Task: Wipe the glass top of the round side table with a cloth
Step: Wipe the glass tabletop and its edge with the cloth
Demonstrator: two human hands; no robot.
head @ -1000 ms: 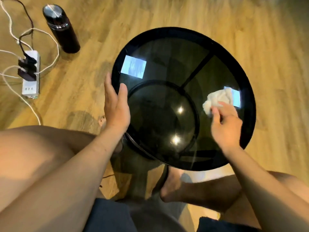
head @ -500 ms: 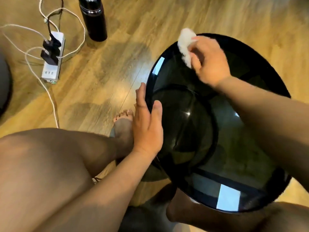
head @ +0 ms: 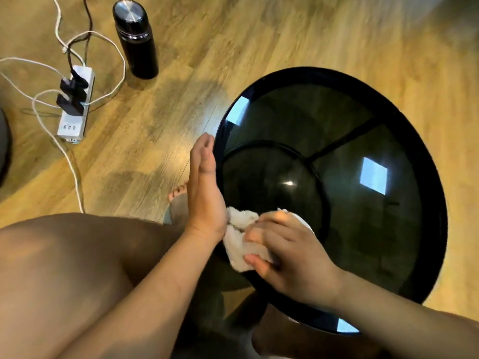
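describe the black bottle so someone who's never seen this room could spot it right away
Start at the round glass side table and look to the wooden floor beyond its far left edge. There, beside a white power strip tangled with cables, stands the black bottle. It is the only upright cylinder on the floor, dark with a shiny silver lid.

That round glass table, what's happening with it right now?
A seated person is wiping the dark glass top of the round side table. The right hand presses a crumpled white cloth onto the near left part of the glass, close to the rim. The left hand lies flat against the table's left edge, apparently steadying it. On the wooden floor beside them stand a black flask and a power strip with plugs in it.
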